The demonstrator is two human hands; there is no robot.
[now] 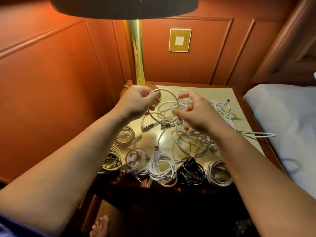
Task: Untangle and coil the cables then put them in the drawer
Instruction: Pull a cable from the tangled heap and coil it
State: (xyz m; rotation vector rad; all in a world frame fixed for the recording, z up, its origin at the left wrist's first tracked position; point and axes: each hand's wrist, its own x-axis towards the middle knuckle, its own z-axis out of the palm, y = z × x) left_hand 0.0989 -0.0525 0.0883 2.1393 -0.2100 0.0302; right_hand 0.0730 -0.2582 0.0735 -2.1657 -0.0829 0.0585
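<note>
Nearest the lens, bare forearms reaching over the nightstand [222,93]. Along its front edge, a row of coiled cables: white coil [161,170], black coil [190,173], pale coil [218,173]. Behind them, a loose tangle of white cables [196,134] on the tabletop. Left hand [138,101] curled round a raised white cable loop [168,94]; right hand [195,112] over the tangle, fingers spread, whether pinching a strand could not be told. Brass lamp stem [136,52] behind, bed [287,120] at right
</note>
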